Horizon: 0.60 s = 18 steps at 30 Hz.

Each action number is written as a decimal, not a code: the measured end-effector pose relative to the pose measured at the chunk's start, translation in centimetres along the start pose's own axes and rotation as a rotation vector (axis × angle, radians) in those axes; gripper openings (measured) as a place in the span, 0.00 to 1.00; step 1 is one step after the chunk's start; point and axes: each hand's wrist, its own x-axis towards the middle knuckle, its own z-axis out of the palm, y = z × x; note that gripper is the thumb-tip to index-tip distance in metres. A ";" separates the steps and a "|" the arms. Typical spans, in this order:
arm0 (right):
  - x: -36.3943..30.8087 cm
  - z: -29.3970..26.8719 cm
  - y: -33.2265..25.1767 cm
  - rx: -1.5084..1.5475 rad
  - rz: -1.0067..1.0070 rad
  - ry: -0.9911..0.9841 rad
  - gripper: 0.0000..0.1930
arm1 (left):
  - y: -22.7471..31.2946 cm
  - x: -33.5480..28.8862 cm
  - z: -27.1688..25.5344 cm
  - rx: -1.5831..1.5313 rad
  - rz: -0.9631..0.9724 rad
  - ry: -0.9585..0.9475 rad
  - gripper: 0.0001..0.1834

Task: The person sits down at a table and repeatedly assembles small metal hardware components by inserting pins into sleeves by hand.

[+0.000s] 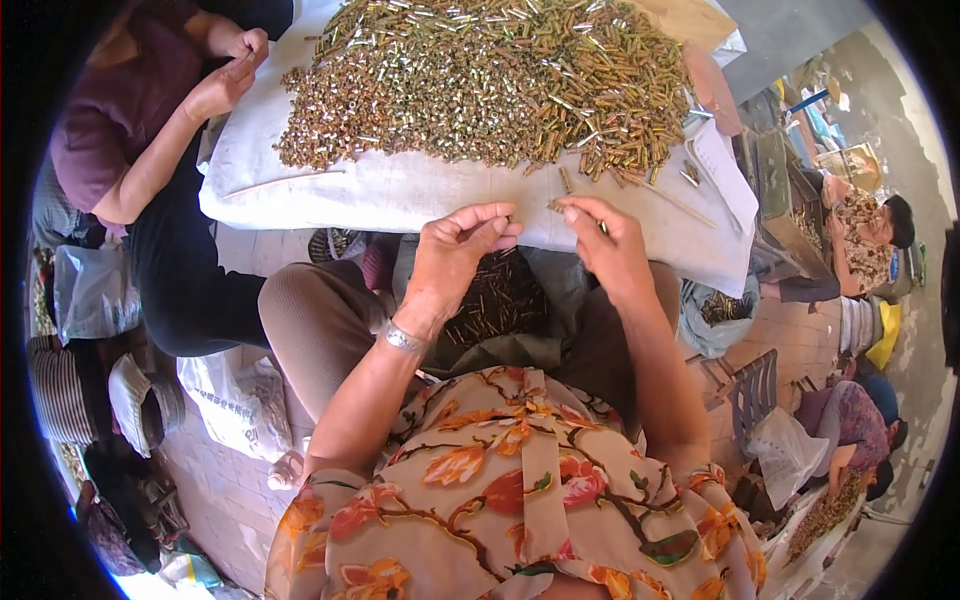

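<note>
The heap of small brass-coloured metal tubes (490, 80) spreads over a white cloth (400, 190), and everything here sits on the person's side of that heap; the right hand (605, 245) is raised just short of the heap's near edge, its thumb and forefinger pinched narrow on one small metal piece (556, 205), whose long axis I cannot tell at this size; the left hand (460, 250) is level with it and a little farther from the heap, fingers curled inward with the tips almost closed, and whether it holds anything is not visible; the right hand is the nearer to the heap's loose strays; a co-worker's hands (232, 70) work at the heap's left end.
</note>
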 end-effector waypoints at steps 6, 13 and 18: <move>-4.3 2.1 -1.8 -0.055 -0.235 0.004 0.08 | 0.5 -2.9 0.8 -0.096 0.079 -0.056 0.11; -5.6 2.7 -2.8 -0.142 -0.364 0.013 0.08 | 1.1 -4.5 1.1 -0.109 0.125 -0.032 0.11; -6.1 3.1 -3.0 -0.162 -0.454 0.045 0.08 | 1.3 -5.2 1.2 -0.063 0.178 0.015 0.11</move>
